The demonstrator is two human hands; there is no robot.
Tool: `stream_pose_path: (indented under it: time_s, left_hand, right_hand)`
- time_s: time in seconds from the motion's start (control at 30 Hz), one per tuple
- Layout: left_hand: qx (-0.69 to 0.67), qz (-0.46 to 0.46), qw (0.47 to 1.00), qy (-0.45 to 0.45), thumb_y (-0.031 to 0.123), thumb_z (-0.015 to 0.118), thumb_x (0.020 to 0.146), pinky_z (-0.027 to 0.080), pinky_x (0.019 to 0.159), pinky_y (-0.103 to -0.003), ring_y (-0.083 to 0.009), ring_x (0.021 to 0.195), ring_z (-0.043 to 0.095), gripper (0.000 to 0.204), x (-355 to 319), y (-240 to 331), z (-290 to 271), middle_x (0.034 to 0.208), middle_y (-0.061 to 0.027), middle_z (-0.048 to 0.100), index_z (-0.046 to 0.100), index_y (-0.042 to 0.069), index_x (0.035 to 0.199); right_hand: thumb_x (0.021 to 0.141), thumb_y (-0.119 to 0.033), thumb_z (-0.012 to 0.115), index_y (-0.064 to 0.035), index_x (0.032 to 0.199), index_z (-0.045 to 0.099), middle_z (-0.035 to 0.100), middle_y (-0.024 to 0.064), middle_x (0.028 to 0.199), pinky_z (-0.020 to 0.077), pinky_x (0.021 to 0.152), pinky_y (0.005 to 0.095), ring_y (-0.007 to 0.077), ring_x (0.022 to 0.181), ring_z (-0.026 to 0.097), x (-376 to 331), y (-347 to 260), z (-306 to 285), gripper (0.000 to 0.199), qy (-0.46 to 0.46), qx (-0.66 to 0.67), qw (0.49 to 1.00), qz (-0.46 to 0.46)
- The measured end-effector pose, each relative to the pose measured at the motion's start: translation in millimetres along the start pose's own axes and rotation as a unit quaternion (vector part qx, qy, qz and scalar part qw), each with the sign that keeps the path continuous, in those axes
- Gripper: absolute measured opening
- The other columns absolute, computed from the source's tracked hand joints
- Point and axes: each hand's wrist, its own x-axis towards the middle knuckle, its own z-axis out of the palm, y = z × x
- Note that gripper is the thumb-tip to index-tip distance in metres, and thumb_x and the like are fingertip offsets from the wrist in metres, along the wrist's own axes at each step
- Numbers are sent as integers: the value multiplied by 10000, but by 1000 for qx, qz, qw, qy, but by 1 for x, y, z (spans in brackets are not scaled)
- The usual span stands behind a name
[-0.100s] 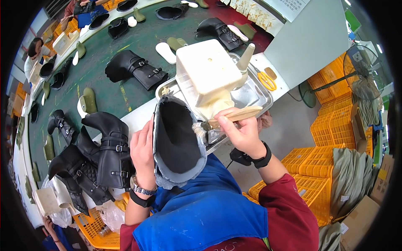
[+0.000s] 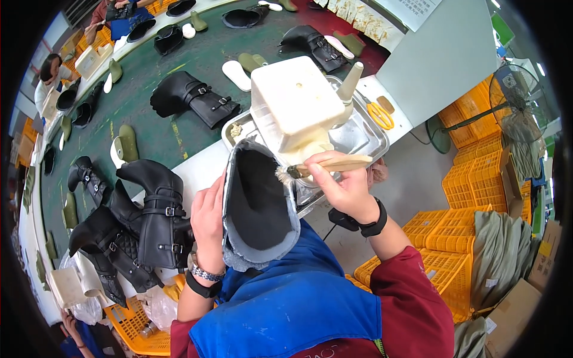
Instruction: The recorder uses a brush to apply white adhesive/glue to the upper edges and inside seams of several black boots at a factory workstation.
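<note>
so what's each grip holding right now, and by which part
Left grip: a boot upper, by the left outside of its open shaft. Right grip: a wooden-handled brush, by the handle, near the bristle end.

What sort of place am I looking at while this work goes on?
Most likely a footwear factory or workshop: black boots lie along a long green worktop, the right hand holds a brush, and orange crates are stacked beside the person.
</note>
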Motion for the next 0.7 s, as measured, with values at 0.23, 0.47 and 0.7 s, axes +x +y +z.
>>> stream_pose_path:
  time_s: [0.23, 0.47, 0.7]
  left_hand:
    - [-35, 47, 998, -36, -37, 491, 673, 434, 705, -322, -241, 759, 520, 550, 8, 34, -19, 1015, -101, 584, 464, 26, 1219]
    - [-116, 19, 991, -66, -31, 489, 672, 433, 708, -330, -260, 766, 515, 572, 3, 32, -22, 1008, -117, 578, 430, 6, 1239]
    - [-26, 56, 994, -85, 79, 565, 662, 422, 738, -372, -296, 781, 508, 580, 8, 26, -27, 1024, -154, 559, 442, 14, 1225]
  right_hand:
    - [692, -29, 666, -14, 817, 603, 570, 77, 674, 434, 493, 280, 208, 561, 553, 12, 3, 2, 140, -20, -171, 959, -225]
    - [672, -60, 687, -41, 850, 595, 527, 59, 659, 431, 483, 298, 208, 558, 541, 9, 1, 8, 201, -30, -232, 933, -275]
    - [706, -46, 659, -38, 877, 596, 529, 72, 669, 425, 485, 292, 188, 555, 539, 6, -9, 0, 183, -106, -230, 947, -197]
